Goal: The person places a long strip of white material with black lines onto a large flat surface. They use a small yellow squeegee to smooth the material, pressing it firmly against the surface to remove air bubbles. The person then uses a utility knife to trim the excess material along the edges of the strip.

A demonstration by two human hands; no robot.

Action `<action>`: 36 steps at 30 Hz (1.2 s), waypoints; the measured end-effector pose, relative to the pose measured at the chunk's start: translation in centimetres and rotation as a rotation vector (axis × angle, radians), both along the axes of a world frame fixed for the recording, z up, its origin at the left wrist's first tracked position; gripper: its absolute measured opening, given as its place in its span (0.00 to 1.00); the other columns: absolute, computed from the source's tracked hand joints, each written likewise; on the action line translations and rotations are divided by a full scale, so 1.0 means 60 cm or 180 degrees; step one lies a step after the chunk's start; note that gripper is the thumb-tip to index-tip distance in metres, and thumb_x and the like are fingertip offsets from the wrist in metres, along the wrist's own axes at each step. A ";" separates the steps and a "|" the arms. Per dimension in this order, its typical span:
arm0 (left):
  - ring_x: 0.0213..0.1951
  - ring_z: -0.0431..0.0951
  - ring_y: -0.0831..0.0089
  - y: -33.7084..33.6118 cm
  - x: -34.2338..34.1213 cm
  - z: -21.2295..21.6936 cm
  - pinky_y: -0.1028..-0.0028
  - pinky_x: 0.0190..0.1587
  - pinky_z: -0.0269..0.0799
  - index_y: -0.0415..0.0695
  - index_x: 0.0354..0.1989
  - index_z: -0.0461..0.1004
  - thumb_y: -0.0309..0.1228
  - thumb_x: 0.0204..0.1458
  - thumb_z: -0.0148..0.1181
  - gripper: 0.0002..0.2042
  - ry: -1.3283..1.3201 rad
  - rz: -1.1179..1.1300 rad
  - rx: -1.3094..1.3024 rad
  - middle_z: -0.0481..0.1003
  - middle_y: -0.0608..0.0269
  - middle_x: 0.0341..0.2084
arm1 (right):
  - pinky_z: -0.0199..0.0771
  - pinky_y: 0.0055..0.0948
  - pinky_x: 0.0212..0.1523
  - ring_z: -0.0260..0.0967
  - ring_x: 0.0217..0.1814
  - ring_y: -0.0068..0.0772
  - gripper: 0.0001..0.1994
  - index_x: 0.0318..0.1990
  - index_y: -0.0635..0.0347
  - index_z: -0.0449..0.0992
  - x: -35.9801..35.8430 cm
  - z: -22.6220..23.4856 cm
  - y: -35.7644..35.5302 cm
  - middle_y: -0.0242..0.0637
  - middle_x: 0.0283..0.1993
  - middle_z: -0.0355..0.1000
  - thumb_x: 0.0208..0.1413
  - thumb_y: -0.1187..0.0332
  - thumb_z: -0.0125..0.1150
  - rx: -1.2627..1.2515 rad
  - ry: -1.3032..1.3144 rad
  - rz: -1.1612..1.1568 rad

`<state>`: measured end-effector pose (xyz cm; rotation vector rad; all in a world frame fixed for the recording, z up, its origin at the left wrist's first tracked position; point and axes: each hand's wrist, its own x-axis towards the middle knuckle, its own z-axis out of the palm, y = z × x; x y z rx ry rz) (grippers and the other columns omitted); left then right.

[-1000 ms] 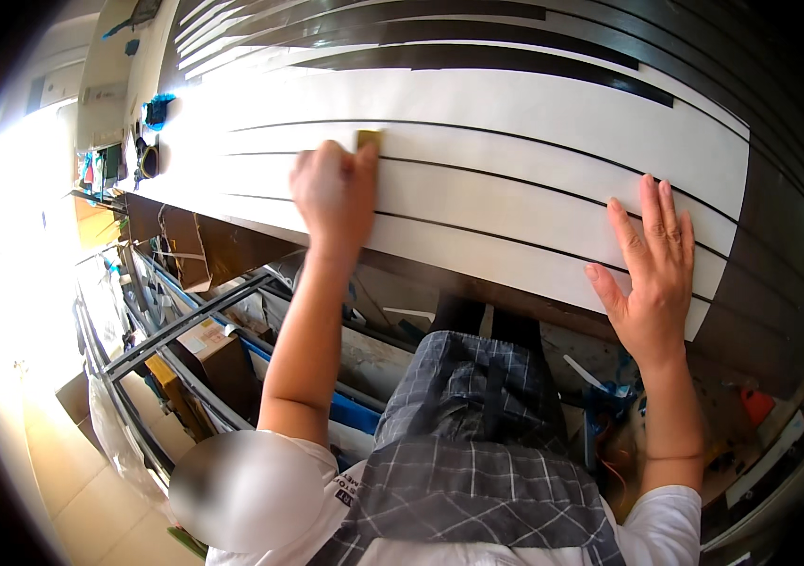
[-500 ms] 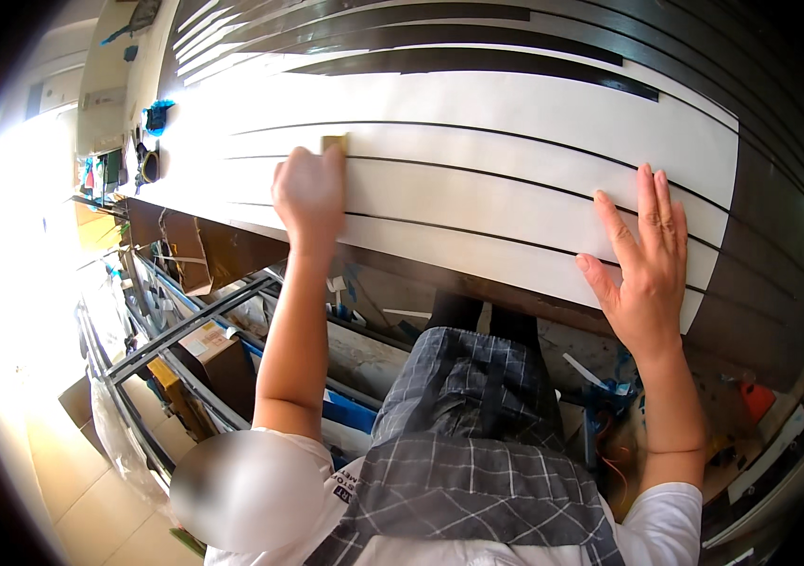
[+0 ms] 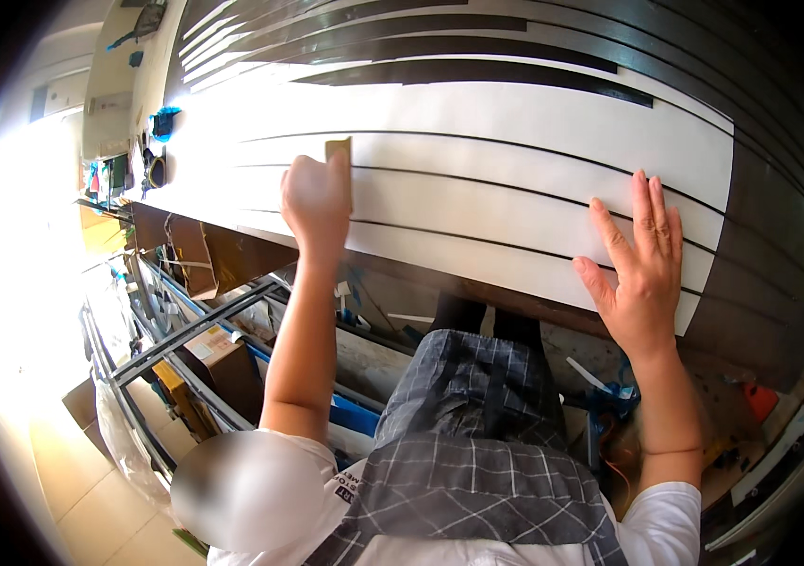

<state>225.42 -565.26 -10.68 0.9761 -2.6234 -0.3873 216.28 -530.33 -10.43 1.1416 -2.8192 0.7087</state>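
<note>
A long white sheet (image 3: 487, 156) crossed by thin black lines lies on the dark tabletop. My left hand (image 3: 315, 203) is closed around a flat, tan-brown, straight-edged piece (image 3: 339, 149), whose exact kind I cannot make out. The piece stands over the sheet across the black lines, its long side facing right. Towards the sheet's right end, my right hand (image 3: 642, 274) lies flat on it with the fingers spread and nothing held. Several dark strips (image 3: 515, 73) stretch along the far side of the white sheet.
Glare washes out the sheet's left end. A blue crumpled item (image 3: 164, 123) and a roll (image 3: 156, 171) sit on the table's left side. Below the near edge are a metal frame rack (image 3: 190, 330), a cardboard box (image 3: 218, 363) and a red object (image 3: 758, 401) on the lower right.
The view has shifted slightly. More of the tan-brown piece's long edge shows beside my left hand. My right hand stays flat at about the same place on the sheet.
</note>
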 end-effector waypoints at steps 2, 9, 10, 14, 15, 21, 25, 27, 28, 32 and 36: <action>0.28 0.69 0.56 0.041 -0.001 0.001 0.61 0.34 0.66 0.41 0.19 0.66 0.36 0.51 0.67 0.17 0.0355 -0.0329 0.0297 0.69 0.56 0.18 | 0.52 0.57 0.68 0.51 0.75 0.54 0.26 0.59 0.49 0.75 0.001 -0.003 0.000 0.51 0.72 0.55 0.53 0.52 0.65 0.0011 0.0008 -0.0002; 0.32 0.73 0.50 -0.002 0.003 0.006 0.55 0.38 0.68 0.39 0.21 0.68 0.47 0.58 0.55 0.23 -0.0524 0.0072 -0.0155 0.72 0.52 0.21 | 0.52 0.58 0.68 0.50 0.75 0.54 0.26 0.59 0.48 0.75 -0.001 -0.002 0.003 0.51 0.73 0.55 0.53 0.52 0.65 -0.0001 0.0022 -0.0014; 0.31 0.72 0.52 -0.003 0.004 0.001 0.56 0.38 0.68 0.40 0.20 0.68 0.45 0.57 0.57 0.21 -0.0310 0.0095 -0.0114 0.72 0.53 0.20 | 0.51 0.58 0.68 0.50 0.75 0.54 0.26 0.59 0.48 0.75 -0.002 0.000 0.003 0.51 0.73 0.55 0.53 0.52 0.65 -0.0002 0.0015 -0.0020; 0.25 0.66 0.61 0.067 -0.007 0.002 0.64 0.32 0.64 0.44 0.17 0.63 0.30 0.49 0.68 0.17 0.0618 -0.0717 0.0532 0.67 0.59 0.16 | 0.52 0.59 0.67 0.50 0.75 0.54 0.26 0.59 0.48 0.75 0.002 -0.003 0.000 0.51 0.73 0.55 0.53 0.52 0.64 0.0056 0.0003 -0.0021; 0.23 0.66 0.60 0.079 -0.015 0.004 0.64 0.31 0.64 0.44 0.17 0.63 0.33 0.49 0.69 0.18 0.0227 -0.0732 0.0295 0.66 0.60 0.16 | 0.52 0.59 0.67 0.50 0.75 0.54 0.26 0.59 0.47 0.75 0.002 -0.005 0.001 0.51 0.72 0.55 0.54 0.52 0.64 0.0081 0.0024 -0.0023; 0.28 0.70 0.51 -0.008 0.010 0.010 0.56 0.35 0.66 0.39 0.18 0.67 0.45 0.56 0.57 0.23 -0.0278 0.0243 0.0145 0.69 0.51 0.18 | 0.51 0.60 0.67 0.50 0.75 0.54 0.25 0.59 0.47 0.76 0.003 -0.002 0.001 0.50 0.73 0.55 0.54 0.52 0.64 0.0046 0.0025 -0.0062; 0.27 0.69 0.57 0.057 0.002 0.010 0.60 0.33 0.65 0.41 0.17 0.66 0.37 0.50 0.67 0.18 0.0432 -0.0595 0.0587 0.70 0.55 0.18 | 0.51 0.60 0.68 0.50 0.75 0.54 0.24 0.59 0.48 0.76 0.005 -0.003 -0.003 0.50 0.73 0.55 0.55 0.52 0.63 0.0058 0.0024 -0.0089; 0.26 0.68 0.59 0.073 -0.018 0.010 0.62 0.31 0.64 0.43 0.16 0.65 0.36 0.49 0.68 0.19 0.0157 -0.0662 0.0518 0.68 0.58 0.16 | 0.50 0.60 0.68 0.49 0.75 0.54 0.24 0.58 0.48 0.76 0.006 -0.005 -0.001 0.50 0.73 0.55 0.55 0.52 0.63 0.0088 0.0036 -0.0080; 0.26 0.68 0.58 0.062 -0.009 0.006 0.61 0.31 0.65 0.43 0.16 0.65 0.37 0.49 0.68 0.19 0.0139 -0.0595 0.0272 0.68 0.58 0.16 | 0.50 0.60 0.68 0.49 0.75 0.54 0.24 0.58 0.48 0.76 0.006 -0.006 -0.001 0.50 0.73 0.55 0.55 0.52 0.63 0.0102 0.0042 -0.0074; 0.26 0.67 0.67 -0.030 0.024 0.002 0.67 0.33 0.66 0.42 0.18 0.66 0.39 0.54 0.65 0.19 -0.0117 0.0133 0.0011 0.68 0.62 0.18 | 0.49 0.61 0.68 0.49 0.75 0.55 0.24 0.58 0.49 0.77 0.008 -0.003 -0.005 0.50 0.72 0.55 0.56 0.52 0.62 0.0193 0.0135 -0.0130; 0.27 0.65 0.83 0.008 0.072 -0.005 0.78 0.31 0.66 0.42 0.30 0.69 0.28 0.56 0.62 0.08 0.0829 -0.0409 0.0403 0.69 0.70 0.23 | 0.48 0.61 0.69 0.50 0.75 0.56 0.23 0.58 0.54 0.76 0.019 0.014 -0.017 0.51 0.72 0.56 0.58 0.52 0.59 0.0443 0.0235 -0.0260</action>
